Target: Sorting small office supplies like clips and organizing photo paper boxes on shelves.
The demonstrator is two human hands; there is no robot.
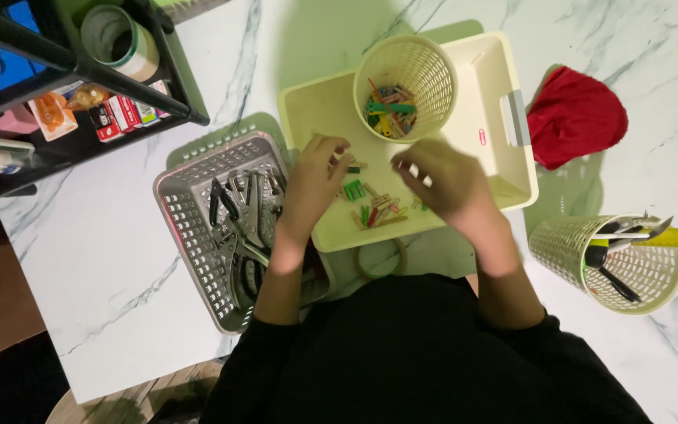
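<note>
In the cream tray (504,169), coloured clothespins (374,206) are being gathered beside the peg-filled mesh cup (406,86). Left hand (315,180) pinches one peg; right hand (441,180) blurred, grip unclear. Transfer into the cup likely needs careful aim.

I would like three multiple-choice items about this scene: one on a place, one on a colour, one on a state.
1. Where does the cup with clothespins stand?
A. in the cream tray
B. in the grey basket
C. on the black shelf

2. What colour is the cloth?
A. blue
B. red
C. white

3. How does the cup with tools lie?
A. upright
B. upside down
C. tipped on its side

Answers:
1 A, its base sits inside the tray's rim.
2 B, it is plainly red against the marble table.
3 C, its mouth faces sideways and the tools stick out to the right.
</note>
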